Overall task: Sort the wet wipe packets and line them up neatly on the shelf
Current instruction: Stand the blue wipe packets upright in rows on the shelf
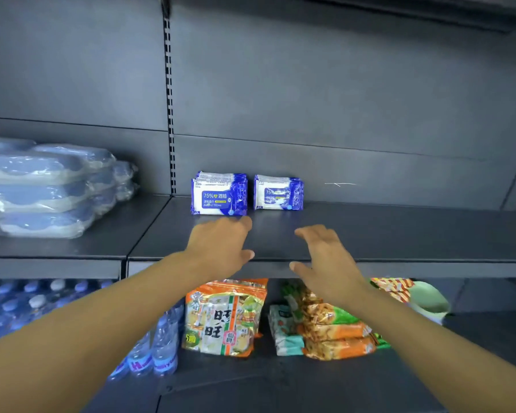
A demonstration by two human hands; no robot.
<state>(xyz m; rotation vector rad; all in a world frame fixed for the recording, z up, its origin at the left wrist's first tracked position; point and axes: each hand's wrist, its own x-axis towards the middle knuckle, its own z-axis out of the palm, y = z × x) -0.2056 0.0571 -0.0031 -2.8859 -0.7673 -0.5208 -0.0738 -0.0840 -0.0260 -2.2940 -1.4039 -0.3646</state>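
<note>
Head view, two upright stacks of wet wipe packets (pixel 219 194) on shelf (pixel 370 234), left hand (pixel 221 245), right hand (pixel 325 257), both grips wide, empty

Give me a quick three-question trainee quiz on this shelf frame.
1. True or false: the left hand grips a wipe packet.
2. How many rows of wipe packets stand on the shelf?
3. What lies on the shelf left of the left row? A) water bottles B) plastic-wrapped blue boxes C) snack bags

Key:
1. False: both the left hand and the right hand hover with fingers spread, holding nothing.
2. Two: the left row and the right row, side by side, upright.
3. B, the wrapped boxes.
</note>
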